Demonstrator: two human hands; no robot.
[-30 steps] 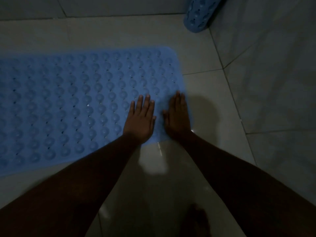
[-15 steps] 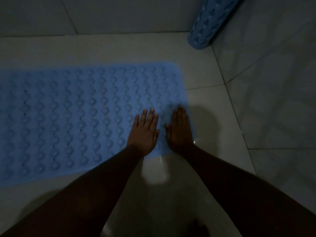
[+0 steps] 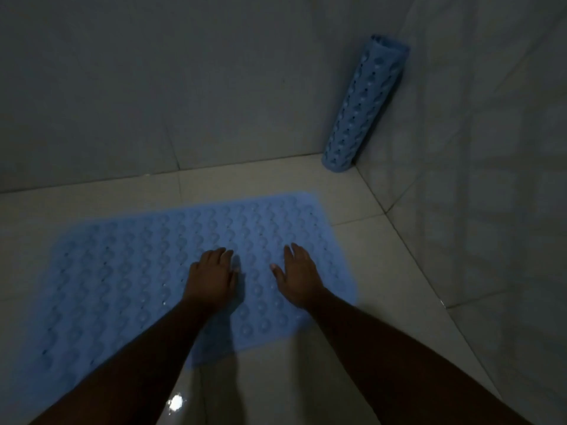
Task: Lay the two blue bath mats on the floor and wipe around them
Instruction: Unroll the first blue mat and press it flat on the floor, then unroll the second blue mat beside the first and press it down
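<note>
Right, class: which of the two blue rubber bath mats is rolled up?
The blue bath mat standing on end by the wall, rolled into a tube. The other blue mat lies spread flat on the tiled floor.

Left grip [image 3: 211, 279] and right grip [image 3: 299, 280] rest, slightly apart, on the spread blue mat [image 3: 122, 286] on the floor [image 3: 92, 204]; a second mat [image 3: 365, 108] (rolled up) stands in the corner.
</note>
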